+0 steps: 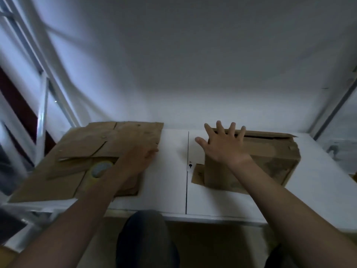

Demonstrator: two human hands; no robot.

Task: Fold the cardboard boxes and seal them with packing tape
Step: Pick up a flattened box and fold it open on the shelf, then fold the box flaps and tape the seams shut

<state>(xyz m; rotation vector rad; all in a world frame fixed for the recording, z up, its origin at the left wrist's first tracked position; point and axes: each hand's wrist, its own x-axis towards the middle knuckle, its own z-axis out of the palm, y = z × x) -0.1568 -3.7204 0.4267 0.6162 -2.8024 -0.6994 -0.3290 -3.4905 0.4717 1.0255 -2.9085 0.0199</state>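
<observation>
Dark-trousered knee [146, 238] seen nearest, under white table [173, 182]. Right hand [224, 147] laid on erected brown cardboard box [270, 163], fingers spread. Left hand [139, 159] rested on flattened brown cardboard sheets [92, 144], finger state blurred. Yellowish packing tape roll [100, 169] lodged beside left forearm, so judged left hand's pick.

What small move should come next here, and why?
Probably press the right hand down on the box, on its top flap: a dark gap shows along the far edge, so it is not yet closed. The tape lies by the left hand.
</observation>
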